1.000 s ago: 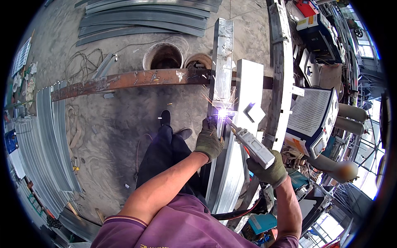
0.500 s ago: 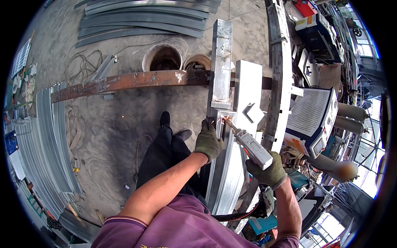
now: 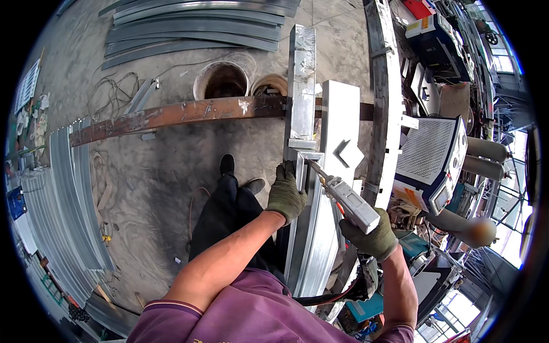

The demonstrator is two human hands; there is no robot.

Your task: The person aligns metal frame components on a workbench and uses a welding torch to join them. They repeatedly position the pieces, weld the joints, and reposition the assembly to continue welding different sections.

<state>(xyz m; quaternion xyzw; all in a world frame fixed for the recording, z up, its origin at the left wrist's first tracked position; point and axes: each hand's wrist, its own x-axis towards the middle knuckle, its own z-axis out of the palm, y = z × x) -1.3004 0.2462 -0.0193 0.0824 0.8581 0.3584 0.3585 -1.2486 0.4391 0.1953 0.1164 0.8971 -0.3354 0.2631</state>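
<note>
My right hand, in a green work glove, is wrapped round a pale grey welding gun. The gun points up and left, its brass-coloured nozzle at the corner of a silver metal frame. Also gloved in green, my left hand lies along the left side of that frame, fingers stretched out just left of the corner. The thumb's grip is hard to see. Below the corner, long shiny metal profiles run toward my body. A small angled metal piece rests on a pale box-section bar.
A rusty beam crosses beneath the bars, near two round floor pits. Long metal strips lie stacked at the back and left. At the right stand a beam, a white-and-blue machine and gas cylinders.
The orange glow at the nozzle and near my left fingertips is gone, as is a spark over the floor. Both hands stay almost in place; the view has shifted slightly.
</note>
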